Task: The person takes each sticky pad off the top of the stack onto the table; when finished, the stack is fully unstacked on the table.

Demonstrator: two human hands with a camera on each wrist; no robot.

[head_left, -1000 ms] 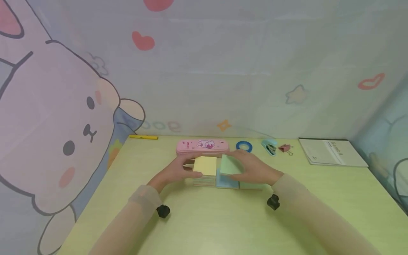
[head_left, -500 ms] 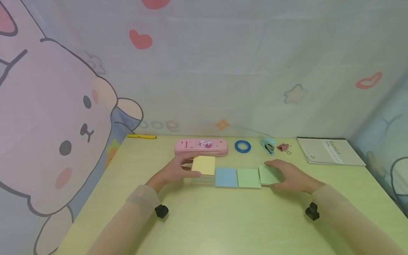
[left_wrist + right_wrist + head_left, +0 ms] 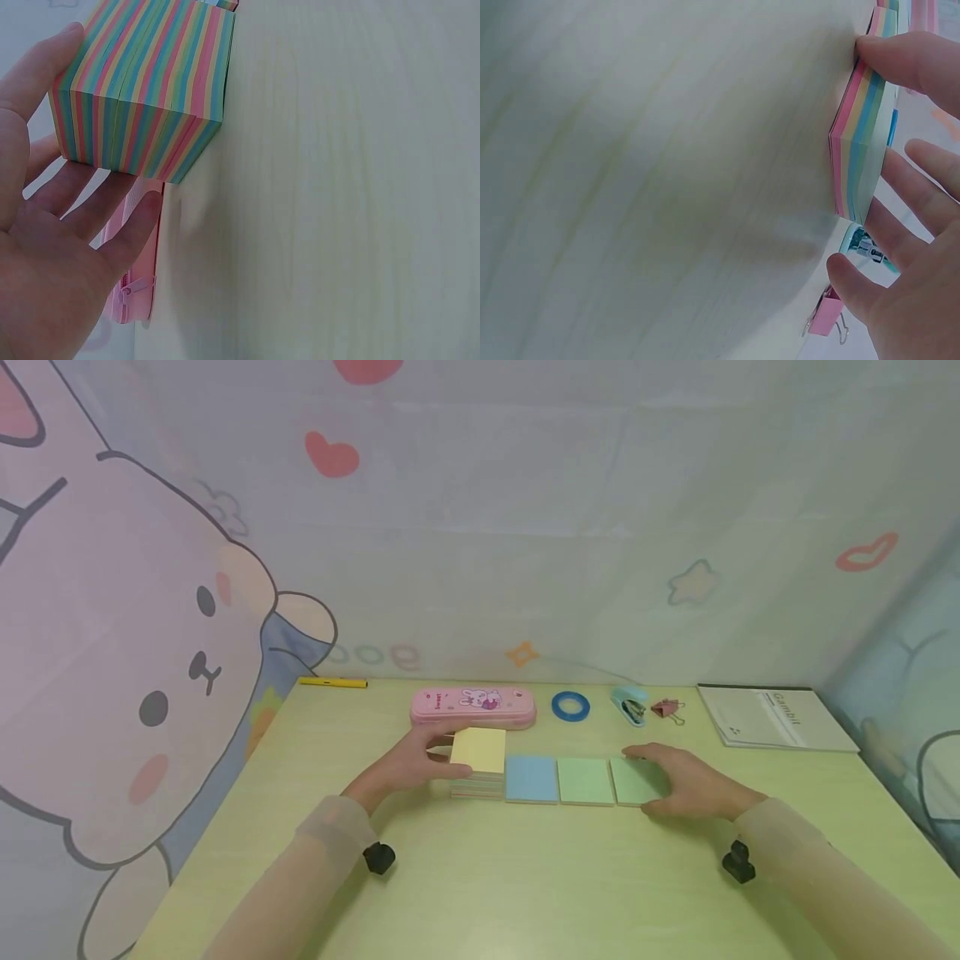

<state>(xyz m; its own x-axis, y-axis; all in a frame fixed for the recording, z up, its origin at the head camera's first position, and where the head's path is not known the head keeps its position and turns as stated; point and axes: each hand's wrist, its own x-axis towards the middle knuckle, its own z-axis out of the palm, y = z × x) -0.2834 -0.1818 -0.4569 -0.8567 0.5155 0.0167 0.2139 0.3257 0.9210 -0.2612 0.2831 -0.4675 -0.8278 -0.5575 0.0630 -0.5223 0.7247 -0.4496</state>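
A thick block of striped sticky notes (image 3: 480, 752) with a yellow top sheet stands on the green table (image 3: 480, 877). My left hand (image 3: 448, 755) holds it, thumb (image 3: 37, 82) on the near side and fingers (image 3: 127, 225) on the far side. The block (image 3: 150, 82) fills the left wrist view. To its right lie a blue pad (image 3: 531, 778), a green pad (image 3: 585, 780) and a second thin green pad (image 3: 628, 779) in a row. My right hand (image 3: 663, 781) holds that last pad (image 3: 853, 127) by its edges, thumb (image 3: 911, 60) on the near edge.
Along the back of the table lie a pink pencil case (image 3: 474, 705), a blue tape roll (image 3: 571, 705), a teal stapler (image 3: 628, 705), a pink binder clip (image 3: 670, 708) and a grey booklet (image 3: 776, 718). A yellow pen (image 3: 333, 682) lies at the back left corner. A cartoon-print fabric wall surrounds the table.
My right hand carried a thin green pad from beside the block to the right end and set it flat in the row. The left hand stayed on the block.
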